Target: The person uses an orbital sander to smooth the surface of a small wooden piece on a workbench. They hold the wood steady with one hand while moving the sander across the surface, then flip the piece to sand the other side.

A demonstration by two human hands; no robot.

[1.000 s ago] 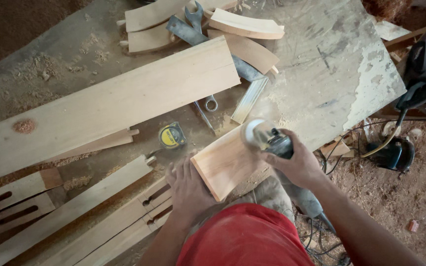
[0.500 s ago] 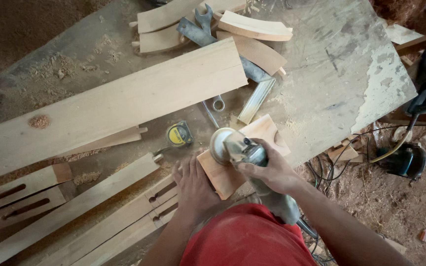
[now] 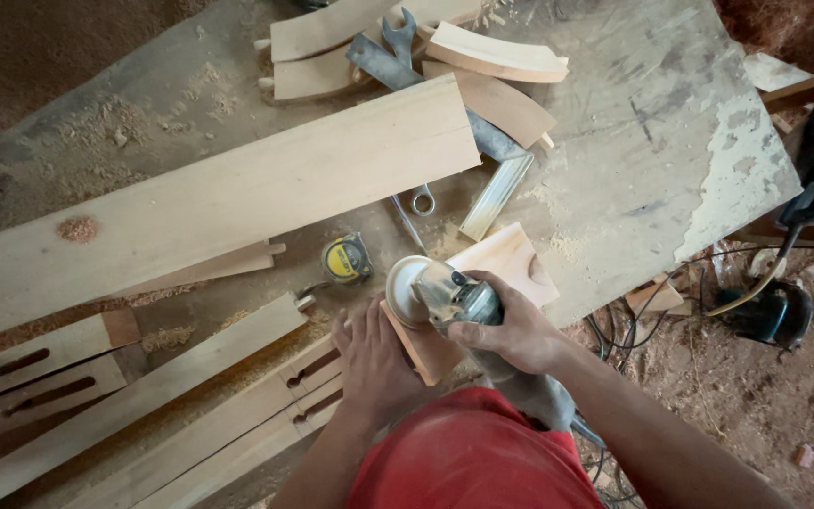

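My left hand [image 3: 374, 363] lies flat, fingers together, pinning the wood block [image 3: 482, 302] at bench edge; at its 2 o'clock my right hand [image 3: 511, 332], fingers clamped round the angle grinder [image 3: 445, 297], risks the disc skidding left into my knuckles.

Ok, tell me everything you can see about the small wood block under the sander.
The block is a flat, squarish piece of pale, reddish wood with smooth faces and a small curved notch on its right edge. It lies on the dusty workbench near the front edge, skewed to it. The left hand presses on its near left corner, and the round pad of the sander, gripped by the right hand, sits on its left part. Sawdust lies around it.
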